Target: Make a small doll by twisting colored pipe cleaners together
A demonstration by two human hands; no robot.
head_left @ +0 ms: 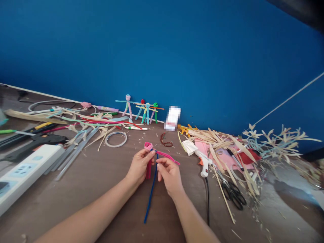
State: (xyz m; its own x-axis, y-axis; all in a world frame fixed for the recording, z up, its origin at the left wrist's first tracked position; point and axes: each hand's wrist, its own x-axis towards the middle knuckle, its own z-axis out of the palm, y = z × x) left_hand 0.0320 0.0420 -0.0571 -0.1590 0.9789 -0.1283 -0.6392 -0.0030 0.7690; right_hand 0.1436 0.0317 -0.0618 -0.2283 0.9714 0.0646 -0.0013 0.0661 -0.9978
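Left hand: The left hand is holding a pink coil at the middle of the frame, its fingers curling narrowly around the coil and the stems below it.

Right hand: The right hand is pinching a pink pipe cleaner narrowly between thumb and forefinger, just beside the coil.

Stems: A blue pipe cleaner is hanging toward the bottom of the frame, and a red pipe cleaner is dangling just beside it.

Handling: Both hands are working close to the coil, and that short grip appears to be keeping the stems from slipping.

Table: A brown table is carrying scattered straw clippings, with a power strip lying at the left.

Right side: A white glue gun and black-handled scissors are lying among dried palm strips.

Back: Pipe-cleaner figures are standing against a blue wall, beside a pixelated white object.
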